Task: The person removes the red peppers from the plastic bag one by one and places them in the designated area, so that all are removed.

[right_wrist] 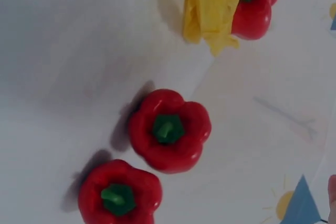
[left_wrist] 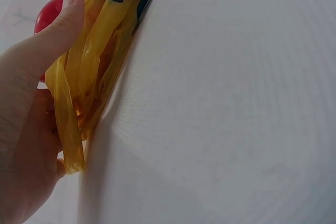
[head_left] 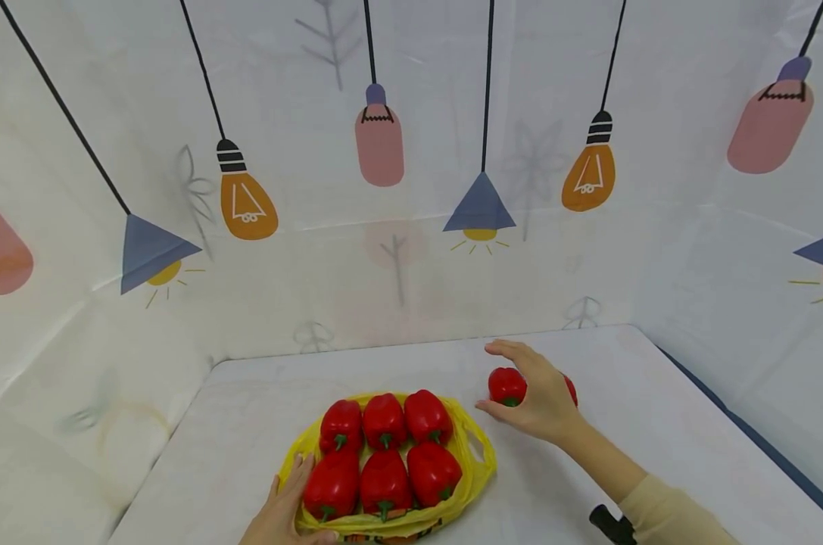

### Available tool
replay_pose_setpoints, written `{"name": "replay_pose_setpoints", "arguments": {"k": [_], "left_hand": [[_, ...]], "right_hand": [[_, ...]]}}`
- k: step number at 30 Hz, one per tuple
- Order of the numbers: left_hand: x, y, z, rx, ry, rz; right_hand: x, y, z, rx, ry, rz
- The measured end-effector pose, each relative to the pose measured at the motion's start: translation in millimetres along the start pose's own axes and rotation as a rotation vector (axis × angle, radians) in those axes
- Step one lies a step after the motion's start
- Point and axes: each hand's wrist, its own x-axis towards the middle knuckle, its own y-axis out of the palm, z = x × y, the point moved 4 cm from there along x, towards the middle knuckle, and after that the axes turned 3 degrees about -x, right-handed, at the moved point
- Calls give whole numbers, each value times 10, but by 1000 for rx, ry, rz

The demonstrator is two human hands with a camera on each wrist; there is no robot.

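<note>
Several red bell peppers (head_left: 384,481) lie in two rows on a yellow plastic bag (head_left: 482,473), stems toward the front. My left hand (head_left: 285,503) rests against the bag's left front side, with straight fingers along its edge and the thumb at the front. In the left wrist view, the left thumb (left_wrist: 60,24) touches the bag's crumpled side. To the right, my right hand (head_left: 543,397) is spread in a wide C, overlapping a loose bell pepper (head_left: 506,384). Nothing is held between its fingers. Behind that hand, a second loose pepper (head_left: 571,389) is mostly hidden.
Both loose peppers stand side by side on the white table (head_left: 200,446), stems facing the right wrist camera. White sheeting (head_left: 418,295) with printed lamps rises behind the table and at its sides. A dark object (head_left: 612,524) shows by the right sleeve.
</note>
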Motion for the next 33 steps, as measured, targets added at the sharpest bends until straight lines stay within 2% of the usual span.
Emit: {"name": "replay_pose_setpoints", "arguments": {"k": [11,21,33], "left_hand": [[-6,5,-7,18,-1,6],[-19,-11,-45,5,-2,1],[-19,5,-46,4,13,-15]], "right_hand": [[85,195,278,99,-62,27],[153,339,474,145,-104,50],[127,537,600,166,-93,133]]}}
